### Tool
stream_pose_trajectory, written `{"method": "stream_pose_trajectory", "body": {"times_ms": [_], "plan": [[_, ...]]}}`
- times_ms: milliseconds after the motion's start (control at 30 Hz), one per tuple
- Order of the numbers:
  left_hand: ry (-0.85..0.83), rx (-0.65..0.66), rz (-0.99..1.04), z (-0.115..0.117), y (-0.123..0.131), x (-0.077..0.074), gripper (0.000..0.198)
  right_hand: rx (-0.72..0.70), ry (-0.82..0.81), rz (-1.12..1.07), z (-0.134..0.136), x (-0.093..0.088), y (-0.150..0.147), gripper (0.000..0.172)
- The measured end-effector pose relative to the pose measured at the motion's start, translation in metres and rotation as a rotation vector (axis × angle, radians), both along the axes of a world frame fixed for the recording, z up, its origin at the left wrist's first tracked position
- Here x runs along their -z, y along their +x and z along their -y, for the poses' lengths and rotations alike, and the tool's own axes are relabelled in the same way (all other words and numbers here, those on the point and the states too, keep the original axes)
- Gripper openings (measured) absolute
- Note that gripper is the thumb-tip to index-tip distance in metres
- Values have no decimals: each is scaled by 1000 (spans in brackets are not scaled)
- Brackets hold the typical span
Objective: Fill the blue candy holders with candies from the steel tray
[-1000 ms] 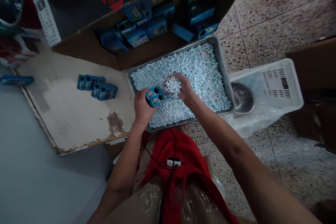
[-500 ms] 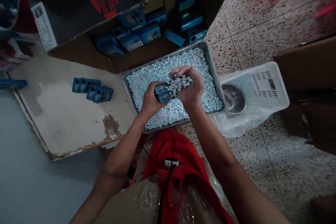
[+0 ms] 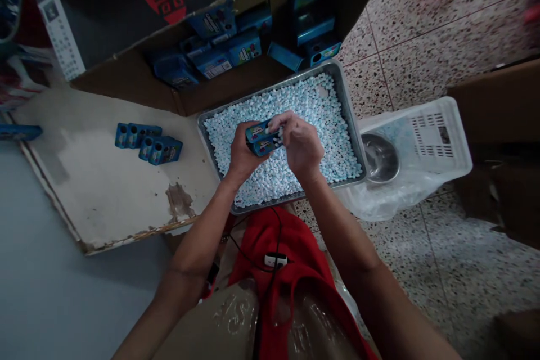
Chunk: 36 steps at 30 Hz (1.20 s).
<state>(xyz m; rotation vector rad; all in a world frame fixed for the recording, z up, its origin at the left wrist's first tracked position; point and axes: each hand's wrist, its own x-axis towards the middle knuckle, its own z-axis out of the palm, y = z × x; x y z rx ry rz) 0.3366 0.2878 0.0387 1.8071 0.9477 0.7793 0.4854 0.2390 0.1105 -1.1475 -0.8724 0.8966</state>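
Note:
My left hand is closed around two small blue printed boxes, held side by side and tilted, with their ends towards the right. Curled against those ends is my right hand, its fingertips touching the upper box. A few small pale pellets show between its fingers and the boxes; how many lie in the palm is hidden. Both hands are above a metal tray holding a thick layer of loose white and pale-blue pellets.
Several blue boxes stand on the worn white tabletop to the left. Behind the tray, an open black carton contains more blue boxes. On the right are a metal bowl and a white plastic basket.
My right hand has turned and curled in over the box ends. The heap of pellets that lay in its open palm is mostly out of sight; my left hand still holds both boxes.

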Motion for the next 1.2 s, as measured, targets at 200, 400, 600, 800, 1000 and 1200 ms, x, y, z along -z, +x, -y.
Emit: {"method": "stream_pose_trajectory", "body": {"times_ms": [200, 400, 600, 800, 1000, 1200], "plan": [[-12, 19, 1, -15, -4, 5, 73, 29, -99, 142, 19, 16, 18, 40], [-27, 7, -11, -25, -36, -3, 77, 109, -463, 699, 108, 69, 22, 43], [-29, -191, -51, -19, -75, -5, 79, -124, -510, 1062, 106, 123, -19, 72], [-16, -121, -99, -17, -84, -6, 79, -142, -622, 1132, 45, 138, 4, 65], [69, -67, -212, -21, -72, -5, 66, 260, -615, 423, 8, 129, 10, 31], [135, 16, -298, -20, -61, -15, 64, 224, -330, -338, 4, 61, -29, 35]]}}
